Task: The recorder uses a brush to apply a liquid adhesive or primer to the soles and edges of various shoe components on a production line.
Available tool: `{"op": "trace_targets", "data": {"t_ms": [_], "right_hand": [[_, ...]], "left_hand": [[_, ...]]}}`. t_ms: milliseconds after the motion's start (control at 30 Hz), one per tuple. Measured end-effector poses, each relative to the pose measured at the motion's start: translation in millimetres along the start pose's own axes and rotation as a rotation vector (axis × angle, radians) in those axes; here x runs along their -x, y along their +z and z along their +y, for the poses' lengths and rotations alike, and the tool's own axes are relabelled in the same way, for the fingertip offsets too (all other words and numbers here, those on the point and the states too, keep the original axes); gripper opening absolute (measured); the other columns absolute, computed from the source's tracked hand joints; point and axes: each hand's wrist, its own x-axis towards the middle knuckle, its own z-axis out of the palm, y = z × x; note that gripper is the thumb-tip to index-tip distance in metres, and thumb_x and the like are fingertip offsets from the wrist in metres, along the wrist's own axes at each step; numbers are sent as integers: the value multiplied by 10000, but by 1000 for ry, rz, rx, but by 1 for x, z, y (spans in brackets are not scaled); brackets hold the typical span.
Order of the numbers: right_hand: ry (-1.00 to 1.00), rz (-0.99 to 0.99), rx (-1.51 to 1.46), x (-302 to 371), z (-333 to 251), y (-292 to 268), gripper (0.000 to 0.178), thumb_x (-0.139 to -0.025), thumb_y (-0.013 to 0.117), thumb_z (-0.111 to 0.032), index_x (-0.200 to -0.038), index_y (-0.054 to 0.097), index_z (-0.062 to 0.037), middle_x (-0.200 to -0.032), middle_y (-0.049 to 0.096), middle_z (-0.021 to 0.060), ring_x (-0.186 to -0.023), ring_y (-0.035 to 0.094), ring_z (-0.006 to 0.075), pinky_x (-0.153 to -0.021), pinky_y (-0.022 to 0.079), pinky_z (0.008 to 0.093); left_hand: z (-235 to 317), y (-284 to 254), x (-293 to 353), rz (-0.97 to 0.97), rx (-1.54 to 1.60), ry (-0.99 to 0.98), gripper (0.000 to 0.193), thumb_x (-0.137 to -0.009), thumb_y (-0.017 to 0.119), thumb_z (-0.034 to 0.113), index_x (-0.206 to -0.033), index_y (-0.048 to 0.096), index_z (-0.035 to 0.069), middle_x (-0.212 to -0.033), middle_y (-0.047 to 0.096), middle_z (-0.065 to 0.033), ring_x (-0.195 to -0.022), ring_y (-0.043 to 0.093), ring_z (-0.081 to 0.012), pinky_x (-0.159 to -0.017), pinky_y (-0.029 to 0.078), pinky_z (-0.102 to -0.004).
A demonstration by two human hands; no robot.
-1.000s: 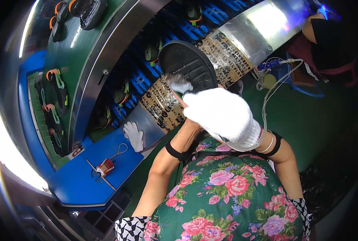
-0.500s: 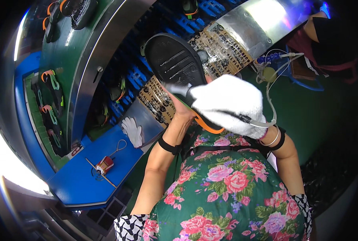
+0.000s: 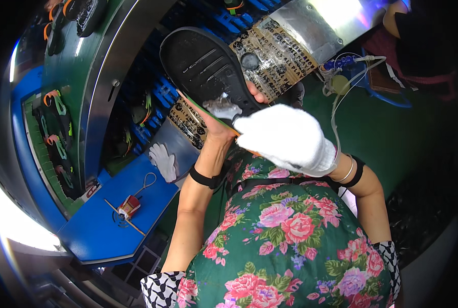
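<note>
A black shoe (image 3: 198,64) is tilted so its broad inner surface, with several raised ridges, faces up; green and orange show along its near edge. My bare left hand (image 3: 211,120) grips it from below, thumb side along the left edge and fingertips showing at the right edge. My right hand (image 3: 285,136), in a white knitted glove, is closed round a brush (image 3: 224,109). The wet-looking bristles touch the shoe's surface near its middle. The glove hides the brush's handle and the shoe's near end.
Printed cardboard (image 3: 278,54) with a small round dark piece (image 3: 249,60) covers the metal ledge. At left, a blue table (image 3: 100,231) bears a white glove (image 3: 163,161) and a small red container (image 3: 130,205). Other shoes (image 3: 59,118) stand on the green conveyor. A pale tube (image 3: 335,120) hangs at right.
The shoe and both hands have shifted left and slightly up in view. The brush's bristles, smeared by motion before, now show pressed on the shoe. Fingertips appear at the shoe's right edge.
</note>
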Motion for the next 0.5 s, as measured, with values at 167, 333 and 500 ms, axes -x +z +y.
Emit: {"op": "trace_targets", "data": {"t_ms": [167,333,500], "right_hand": [[177,44,-226,-5,-3,-14,256,-738,823,-22,-988,773,-43,-1055,760,129,-879,726,265,-752,572,358],[27,44,-11,7,-6,-6,290,-801,792,-44,-1086,761,-92,-1064,753,98,-883,710,267,-757,574,370],[214,55,-230,2,-7,-21,299,-786,804,-35,-1081,759,-61,-1048,757,98,-866,712,259,-754,569,357]], "left_hand": [[3,-8,-3,-145,102,71,1087,-723,522,930,-1210,551,-42,-1026,646,-182,-1023,629,-359,-969,515,-504],[9,5,-11,-115,124,90,1301,-608,192,1083,-1179,599,-13,-1027,646,-181,-959,630,-358,-901,506,-533],[11,5,-13,-129,95,148,1159,-703,339,1001,-1186,584,-24,-1054,620,-156,-989,627,-317,-961,502,-517]]}}
